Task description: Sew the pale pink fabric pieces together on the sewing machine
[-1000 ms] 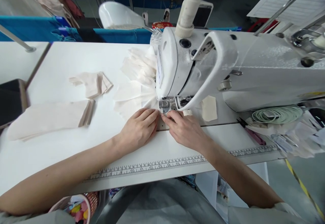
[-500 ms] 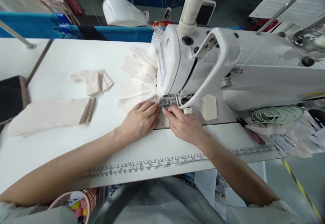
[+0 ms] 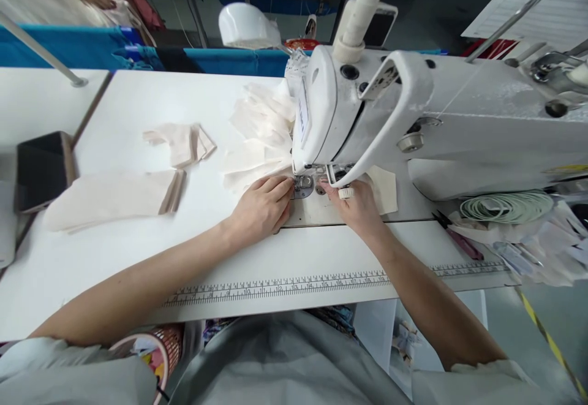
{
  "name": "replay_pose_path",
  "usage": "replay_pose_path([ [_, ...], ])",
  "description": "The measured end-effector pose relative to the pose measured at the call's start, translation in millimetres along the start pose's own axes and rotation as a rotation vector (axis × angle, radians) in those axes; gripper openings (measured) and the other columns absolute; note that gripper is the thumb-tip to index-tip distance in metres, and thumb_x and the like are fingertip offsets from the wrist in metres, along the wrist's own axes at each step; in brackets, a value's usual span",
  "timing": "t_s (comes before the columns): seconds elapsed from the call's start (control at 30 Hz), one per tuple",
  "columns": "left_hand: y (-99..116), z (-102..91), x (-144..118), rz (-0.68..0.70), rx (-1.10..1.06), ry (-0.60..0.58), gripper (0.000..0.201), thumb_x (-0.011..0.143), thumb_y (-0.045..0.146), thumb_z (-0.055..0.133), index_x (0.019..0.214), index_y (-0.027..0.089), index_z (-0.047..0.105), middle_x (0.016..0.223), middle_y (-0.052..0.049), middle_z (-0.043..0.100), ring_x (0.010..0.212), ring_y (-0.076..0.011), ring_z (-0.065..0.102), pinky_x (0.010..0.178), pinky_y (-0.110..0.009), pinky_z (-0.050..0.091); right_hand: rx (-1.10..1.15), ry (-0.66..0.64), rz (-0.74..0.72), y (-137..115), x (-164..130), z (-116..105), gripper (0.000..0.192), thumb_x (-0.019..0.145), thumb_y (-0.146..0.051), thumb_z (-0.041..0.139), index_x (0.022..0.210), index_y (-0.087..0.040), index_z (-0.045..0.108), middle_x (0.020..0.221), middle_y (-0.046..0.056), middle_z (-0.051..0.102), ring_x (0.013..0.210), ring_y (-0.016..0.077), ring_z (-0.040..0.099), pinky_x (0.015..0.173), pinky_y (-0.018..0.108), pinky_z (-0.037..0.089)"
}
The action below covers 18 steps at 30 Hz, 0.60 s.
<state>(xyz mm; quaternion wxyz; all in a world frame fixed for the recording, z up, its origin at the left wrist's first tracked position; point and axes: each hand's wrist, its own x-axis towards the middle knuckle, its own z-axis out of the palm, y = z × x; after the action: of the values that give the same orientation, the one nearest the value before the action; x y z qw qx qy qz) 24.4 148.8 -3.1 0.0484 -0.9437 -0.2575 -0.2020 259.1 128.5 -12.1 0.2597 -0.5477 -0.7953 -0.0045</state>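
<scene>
Now at the presser foot of the white sewing machine, both hands down on the bed.

Left hand flat, fingers loosely extended, fingertips pressing the edge of the cream fabric pieces just beside the foot, gripping nothing. Right hand under the machine head, fingers curled toward the needle area; cannot tell whether pinching anything. Fabric fanned out left of and behind the foot. Folded cream stack well apart on the white table; printed ruler along the near edge.
</scene>
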Motion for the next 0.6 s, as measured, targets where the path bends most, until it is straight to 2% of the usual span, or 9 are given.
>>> replay_pose_path([
  [0.2, -1.4, 2.3, -0.3, -0.018, 0.013, -0.012, 0.033, 0.093, 0.020, 0.048, 0.119, 0.005, 0.062, 0.125, -0.015, 0.064, 0.116, -0.0276, 0.059, 0.096, -0.042, 0.051, -0.080, 0.070, 0.011, -5.2, -4.1, -4.7, 0.035, 0.098, -0.035, 0.044, 0.076, -0.019, 0.065, 0.069, 0.005, 0.064, 0.070, 0.0194, 0.058, 0.069, 0.031, 0.040],
  [0.37, -5.2, -3.6, -0.4, -0.074, -0.068, -0.056, 0.035, 0.094, 0.023, 0.044, 0.123, 0.011, 0.059, 0.129, -0.012, 0.061, 0.122, -0.0266, 0.054, 0.100, -0.041, 0.047, -0.098, 0.059, -0.101, -7.1, -4.9, -10.7, 0.030, 0.097, -0.036, 0.047, 0.080, -0.020, 0.066, 0.067, 0.002, 0.065, 0.066, 0.0169, 0.059, 0.066, 0.029, 0.039],
  [0.47, -10.7, -12.8, 5.5, -0.235, -0.090, -0.113, 0.036, 0.093, 0.022, 0.043, 0.126, 0.014, 0.056, 0.124, -0.012, 0.061, 0.114, -0.0255, 0.055, 0.092, -0.039, 0.048, -0.084, 0.078, -0.176, -7.8, -4.3, -12.9, 0.026, 0.096, -0.031, 0.049, 0.081, -0.020, 0.067, 0.061, 0.001, 0.063, 0.060, 0.0161, 0.058, 0.063, 0.028, 0.038],
  [0.53, -19.7, -15.0, 14.9, -0.363, -0.058, -0.156, 0.035, 0.094, 0.022, 0.041, 0.125, 0.013, 0.055, 0.116, -0.013, 0.061, 0.103, -0.0248, 0.057, 0.084, -0.037, 0.049, -0.069, 0.093, -0.222, -8.3, -3.1, -13.1, 0.023, 0.096, -0.027, 0.050, 0.083, -0.020, 0.067, 0.065, 0.001, 0.067, 0.061, 0.0160, 0.060, 0.062, 0.028, 0.039],
  [0.6, -33.3, -11.5, 28.4, -0.424, -0.029, -0.175, 0.034, 0.095, 0.025, 0.040, 0.122, 0.012, 0.057, 0.114, -0.014, 0.061, 0.099, -0.0249, 0.058, 0.082, -0.038, 0.048, -0.058, 0.101, -0.263, -9.1, -2.2, -12.6, 0.019, 0.095, -0.025, 0.051, 0.087, -0.020, 0.068, 0.071, 0.002, 0.071, 0.063, 0.0160, 0.063, 0.062, 0.028, 0.041],
])
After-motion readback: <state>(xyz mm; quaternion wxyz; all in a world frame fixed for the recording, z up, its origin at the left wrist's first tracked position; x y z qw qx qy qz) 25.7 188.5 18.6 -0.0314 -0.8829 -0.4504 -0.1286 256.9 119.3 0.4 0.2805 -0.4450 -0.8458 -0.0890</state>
